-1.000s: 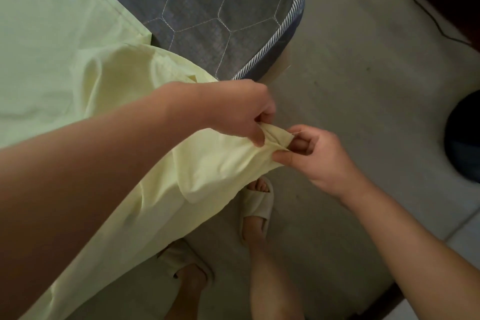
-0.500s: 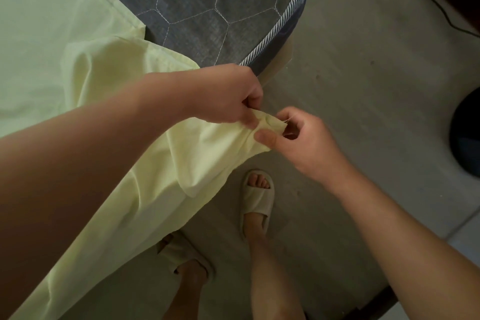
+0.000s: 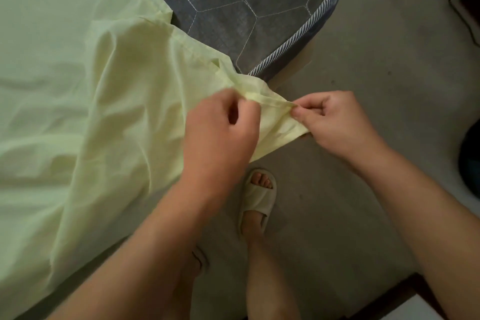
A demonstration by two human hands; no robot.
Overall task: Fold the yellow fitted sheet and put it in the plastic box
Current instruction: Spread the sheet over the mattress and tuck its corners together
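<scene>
Your yellow fitted sheet (image 3: 65, 86) lies spread over the left part of the mattress (image 3: 246, 8), with one hemmed corner lifted off the mattress's rounded end and held over the floor (image 3: 376, 86). Your left hand (image 3: 220, 132) has its back turned up to you, fingers curled, pinching the gathered hem. Your right hand (image 3: 335, 122) is just beside it and nips the very tip of that corner between thumb and forefinger. A short run of hem is stretched between your hands. The grey quilted mattress top and its striped piping lie bare beyond the hem. The sheet's near edge drapes off the bedside. Your slipper (image 3: 259, 200) is below the corner. A dark round object (image 3: 470, 163) sits at the right edge.
</scene>
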